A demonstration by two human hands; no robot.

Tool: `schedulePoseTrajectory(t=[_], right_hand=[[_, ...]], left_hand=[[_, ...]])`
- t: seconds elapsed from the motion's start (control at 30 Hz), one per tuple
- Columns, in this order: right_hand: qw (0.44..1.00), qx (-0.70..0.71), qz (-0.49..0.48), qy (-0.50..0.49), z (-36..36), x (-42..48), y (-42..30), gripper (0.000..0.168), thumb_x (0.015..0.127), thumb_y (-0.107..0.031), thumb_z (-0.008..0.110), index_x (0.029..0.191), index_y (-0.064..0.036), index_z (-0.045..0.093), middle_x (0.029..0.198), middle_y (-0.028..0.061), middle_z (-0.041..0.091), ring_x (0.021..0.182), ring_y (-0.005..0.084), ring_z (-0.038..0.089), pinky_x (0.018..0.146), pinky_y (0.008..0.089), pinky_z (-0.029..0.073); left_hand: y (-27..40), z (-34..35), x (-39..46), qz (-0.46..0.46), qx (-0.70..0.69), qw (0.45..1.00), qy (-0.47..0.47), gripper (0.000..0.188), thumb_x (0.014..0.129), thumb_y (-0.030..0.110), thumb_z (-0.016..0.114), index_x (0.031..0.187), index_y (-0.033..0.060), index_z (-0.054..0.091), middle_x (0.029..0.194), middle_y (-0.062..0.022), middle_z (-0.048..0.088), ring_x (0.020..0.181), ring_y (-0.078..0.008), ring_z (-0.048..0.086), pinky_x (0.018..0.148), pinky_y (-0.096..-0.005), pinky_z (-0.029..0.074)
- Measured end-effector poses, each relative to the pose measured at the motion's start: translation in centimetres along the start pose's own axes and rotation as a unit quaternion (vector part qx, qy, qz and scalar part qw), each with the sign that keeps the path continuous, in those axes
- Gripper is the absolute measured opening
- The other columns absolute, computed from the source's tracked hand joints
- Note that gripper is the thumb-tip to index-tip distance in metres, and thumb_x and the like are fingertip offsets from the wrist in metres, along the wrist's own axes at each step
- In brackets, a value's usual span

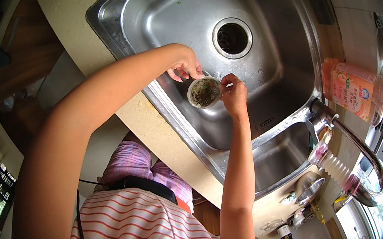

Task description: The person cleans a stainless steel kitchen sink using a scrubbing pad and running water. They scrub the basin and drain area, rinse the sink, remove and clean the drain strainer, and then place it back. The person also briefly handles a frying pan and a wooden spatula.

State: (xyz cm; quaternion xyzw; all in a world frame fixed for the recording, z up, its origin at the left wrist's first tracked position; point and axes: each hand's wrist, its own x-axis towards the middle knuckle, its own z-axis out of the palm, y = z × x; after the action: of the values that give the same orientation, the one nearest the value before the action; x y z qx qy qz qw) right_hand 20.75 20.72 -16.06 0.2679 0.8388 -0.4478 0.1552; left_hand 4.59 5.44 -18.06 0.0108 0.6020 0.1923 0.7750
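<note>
A round sink strainer basket [203, 92] with wet food scraps in it, green and orange bits among them, is held up over the near part of the stainless steel sink basin [182, 15]. My left hand [186, 66] pinches its upper left rim between thumb and finger, the other fingers loosely curled. On the right side, my right hand [233, 91] grips the rim with its fingertips. Beyond both hands the round drain opening [232, 38] lies uncovered and dark inside. A small green scrap sticks to the basin floor farther off.
A chrome faucet [358, 141] with a ribbed extension hose [335, 167] stands at the right. An orange dish soap bottle [354, 91] is behind it. A smaller side basin [280, 157] adjoins the main one. The beige countertop [160, 125] runs along the near edge.
</note>
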Motion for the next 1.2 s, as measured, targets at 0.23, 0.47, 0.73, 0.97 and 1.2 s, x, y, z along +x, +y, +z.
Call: schedulePoseTrajectory(t=[0.23,0.47,0.73,0.97,1.2], right_hand=[[0.998,0.03,0.009,-0.056,-1.0,0.8,0.4,0.003,0.08,0.005,0.064,0.081,0.003,0.062,0.072,0.005,0.06,0.067,0.011,0.06,0.056,0.0276,0.056],[0.988,-0.111,-0.101,-0.025,-1.8,1.4,-1.2,0.007,0.071,0.0,0.067,0.077,0.0,0.066,0.075,0.0205,0.065,0.071,0.0357,0.064,0.065,0.0403,0.051],[0.897,-0.381,-0.219,-0.041,-1.8,-0.3,-3.1,0.013,0.068,-0.001,0.06,0.081,-0.002,0.063,0.088,0.0134,0.064,0.084,0.0307,0.065,0.071,0.0381,0.055],[0.866,-0.404,-0.282,-0.084,-2.6,-0.2,-3.2,0.018,0.072,-0.003,0.057,0.089,-0.001,0.06,0.093,0.0138,0.062,0.09,0.029,0.062,0.072,0.0366,0.056],[0.872,-0.377,-0.297,-0.096,-0.8,-2.8,-3.9,0.022,0.074,-0.003,0.054,0.094,0.003,0.056,0.093,0.0165,0.059,0.089,0.0306,0.061,0.071,0.0377,0.056]], left_hand=[[-0.1,-0.2,-0.1,0.204,0.194,0.958,0.059,0.012,0.084,0.021,0.07,0.087,0.0122,0.063,0.08,0.0035,0.065,0.073,-0.0138,0.058,0.067,-0.0324,0.049],[1.6,1.7,-1.8,0.262,0.455,0.829,0.191,0.014,0.08,0.023,0.071,0.084,0.0102,0.066,0.081,-0.0055,0.069,0.081,-0.024,0.066,0.07,-0.039,0.05],[1.4,3.6,-1.7,0.213,0.491,0.809,0.243,0.013,0.077,0.021,0.068,0.087,0.013,0.071,0.09,-0.0094,0.069,0.089,-0.0294,0.066,0.075,-0.0422,0.053],[1.9,4.1,-2.7,0.19,0.494,0.814,0.237,0.021,0.074,0.014,0.065,0.093,0.0085,0.072,0.096,-0.0116,0.07,0.092,-0.0273,0.067,0.076,-0.0394,0.054],[1.4,4.4,-2.8,0.199,0.462,0.818,0.279,0.016,0.071,0.013,0.065,0.085,0.0089,0.072,0.089,-0.0126,0.07,0.089,-0.031,0.067,0.076,-0.042,0.054]])
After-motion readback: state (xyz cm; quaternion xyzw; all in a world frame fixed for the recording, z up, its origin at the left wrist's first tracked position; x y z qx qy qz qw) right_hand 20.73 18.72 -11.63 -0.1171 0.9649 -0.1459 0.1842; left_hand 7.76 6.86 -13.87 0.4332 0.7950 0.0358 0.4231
